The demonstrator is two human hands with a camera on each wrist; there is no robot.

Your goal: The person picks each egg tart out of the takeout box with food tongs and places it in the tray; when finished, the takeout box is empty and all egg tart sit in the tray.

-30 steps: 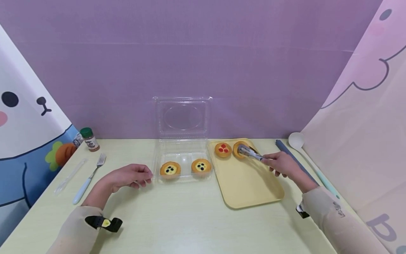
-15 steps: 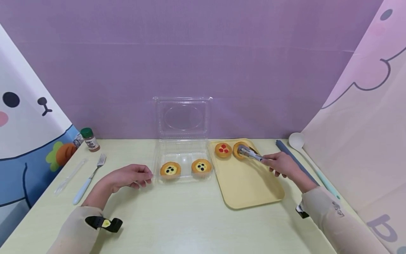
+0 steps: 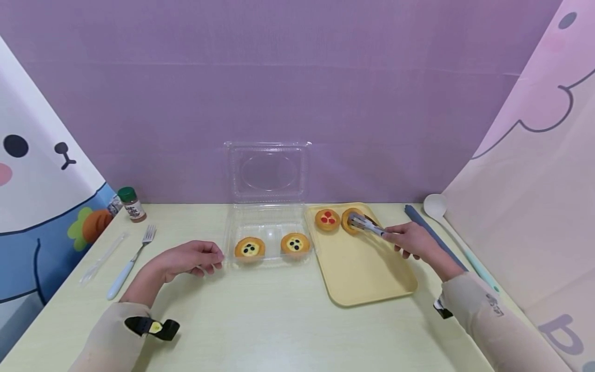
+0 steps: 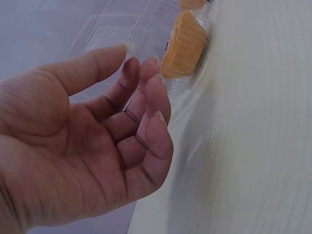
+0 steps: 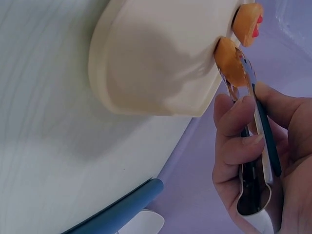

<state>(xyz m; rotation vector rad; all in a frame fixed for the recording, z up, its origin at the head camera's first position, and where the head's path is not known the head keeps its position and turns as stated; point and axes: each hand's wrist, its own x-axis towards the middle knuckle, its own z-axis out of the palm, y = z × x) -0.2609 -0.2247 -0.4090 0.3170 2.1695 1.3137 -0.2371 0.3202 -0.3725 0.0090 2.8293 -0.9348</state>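
Note:
My right hand (image 3: 411,239) grips metal tongs (image 3: 365,223), their handles in the curled fingers. The tong tips straddle an egg tart (image 5: 229,61) at the far end of the yellow tray (image 3: 364,279). Beside it sits a tart with red topping (image 3: 327,220). My left hand (image 3: 192,257) is at the near left edge of a clear plastic container (image 3: 268,222), thumb and index fingertips pinching its rim, other fingers loosely curled. Two tarts with dark berries, one on the left (image 3: 249,248) and one on the right (image 3: 295,243), sit inside; the lid stands raised behind.
Left of the left hand lie a fork (image 3: 130,266) and a clear plastic strip (image 3: 103,258). A green-capped jar (image 3: 132,205) stands at the back left. Right of the tray lie a blue rod-like item (image 3: 429,231) and a white spoon (image 3: 435,206). A purple backdrop (image 3: 297,93) rises behind.

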